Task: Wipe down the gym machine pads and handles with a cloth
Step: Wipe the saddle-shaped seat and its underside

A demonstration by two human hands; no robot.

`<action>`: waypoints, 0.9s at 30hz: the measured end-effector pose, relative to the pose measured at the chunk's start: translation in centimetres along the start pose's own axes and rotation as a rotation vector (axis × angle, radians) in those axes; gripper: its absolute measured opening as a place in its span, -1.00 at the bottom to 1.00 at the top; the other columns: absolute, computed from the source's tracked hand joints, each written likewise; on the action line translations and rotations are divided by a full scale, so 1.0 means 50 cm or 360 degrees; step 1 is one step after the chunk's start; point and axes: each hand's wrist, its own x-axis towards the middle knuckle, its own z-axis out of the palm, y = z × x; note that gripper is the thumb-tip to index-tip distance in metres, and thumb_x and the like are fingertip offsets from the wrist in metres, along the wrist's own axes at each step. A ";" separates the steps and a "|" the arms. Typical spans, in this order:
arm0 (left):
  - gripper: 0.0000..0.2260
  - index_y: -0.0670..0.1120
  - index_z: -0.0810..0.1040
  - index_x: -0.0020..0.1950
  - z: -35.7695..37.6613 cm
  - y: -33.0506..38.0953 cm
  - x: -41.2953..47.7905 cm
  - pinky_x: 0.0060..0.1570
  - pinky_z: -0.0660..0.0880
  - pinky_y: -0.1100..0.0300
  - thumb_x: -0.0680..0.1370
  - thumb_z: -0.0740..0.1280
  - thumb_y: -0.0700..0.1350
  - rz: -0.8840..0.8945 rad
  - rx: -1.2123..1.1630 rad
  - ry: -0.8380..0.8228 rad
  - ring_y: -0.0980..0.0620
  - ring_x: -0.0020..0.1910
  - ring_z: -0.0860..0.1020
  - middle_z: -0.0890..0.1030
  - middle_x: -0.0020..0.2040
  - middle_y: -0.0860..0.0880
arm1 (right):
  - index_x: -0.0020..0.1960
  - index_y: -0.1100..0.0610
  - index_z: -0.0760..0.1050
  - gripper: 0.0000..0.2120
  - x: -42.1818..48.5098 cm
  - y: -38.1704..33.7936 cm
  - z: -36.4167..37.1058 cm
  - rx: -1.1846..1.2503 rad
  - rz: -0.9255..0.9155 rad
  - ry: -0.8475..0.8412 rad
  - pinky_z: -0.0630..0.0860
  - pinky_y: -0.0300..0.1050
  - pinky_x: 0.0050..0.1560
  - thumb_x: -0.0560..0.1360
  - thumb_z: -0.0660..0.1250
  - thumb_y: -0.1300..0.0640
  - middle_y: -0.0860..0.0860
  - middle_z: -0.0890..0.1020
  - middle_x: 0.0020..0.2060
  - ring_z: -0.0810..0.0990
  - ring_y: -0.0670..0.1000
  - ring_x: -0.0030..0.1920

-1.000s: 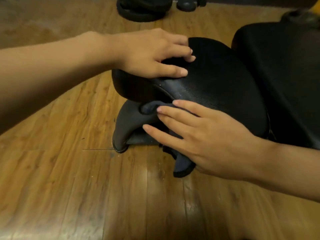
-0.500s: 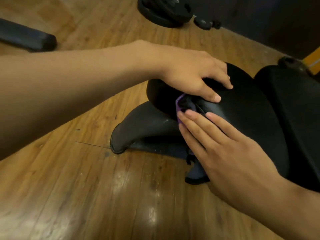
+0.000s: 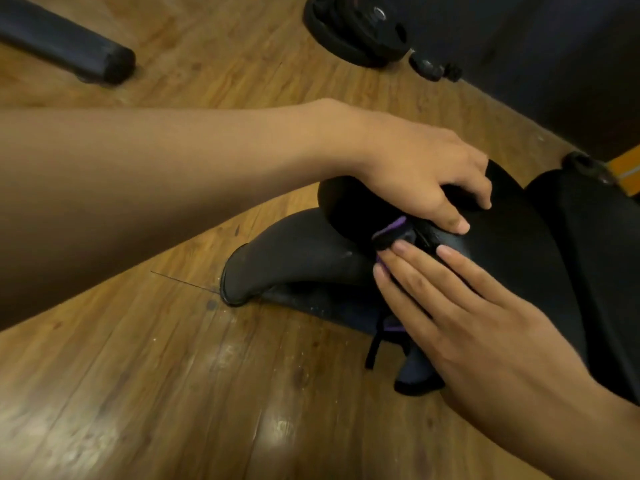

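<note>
The left hand lies over the front end of the black pad, fingers bent down onto its top and thumb along its near side, holding it; the right hand is spread flat with straight fingers, pressing a dark, purple-edged cloth against the pad's near side, just below the left thumb; the cloth's lower end hangs beneath the pad, under the right palm; a curved grey foot runs from under the pad to the wooden floor; weight plates lie beyond the pad; a dark roller lies far left of it.
</note>
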 end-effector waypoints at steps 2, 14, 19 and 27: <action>-0.52 0.10 0.41 0.56 -0.001 -0.003 0.002 0.44 0.35 -0.06 0.66 0.24 0.20 0.0011 -0.0014 0.0025 0.04 0.47 0.38 0.41 0.49 0.04 | 0.60 0.36 0.11 -0.35 0.045 0.001 -0.007 -0.0134 -0.0061 0.0027 -0.10 0.17 0.61 0.53 -0.11 0.20 0.27 0.06 0.62 0.03 0.20 0.65; -0.51 0.09 0.44 0.54 -0.007 -0.004 0.001 0.46 0.34 -0.08 0.63 0.27 0.19 0.0020 -0.0029 -0.0001 0.05 0.47 0.38 0.42 0.48 0.06 | 0.59 0.33 0.19 -0.33 0.029 0.005 -0.009 -0.0071 -0.0040 -0.0058 -0.07 0.18 0.62 0.52 -0.13 0.15 0.28 0.07 0.62 0.04 0.21 0.64; -0.45 0.09 0.48 0.51 0.001 -0.002 -0.005 0.43 0.38 -0.07 0.56 0.25 0.25 0.0043 -0.0032 0.0047 0.07 0.44 0.41 0.46 0.45 0.07 | 0.64 0.27 -0.29 -0.31 0.153 -0.018 -0.027 -0.0333 -0.0169 -0.0042 -0.41 0.13 0.53 0.54 -0.25 0.14 0.27 -0.48 0.53 -0.47 0.18 0.57; -0.42 0.09 0.45 0.53 -0.007 0.007 -0.003 0.44 0.36 -0.07 0.54 0.22 0.25 0.0038 0.0005 0.0010 0.05 0.45 0.40 0.44 0.46 0.06 | 0.60 0.35 0.13 -0.34 0.061 -0.004 -0.006 -0.0201 -0.0057 -0.0021 -0.19 0.14 0.59 0.54 -0.16 0.15 0.28 -0.03 0.63 -0.05 0.20 0.65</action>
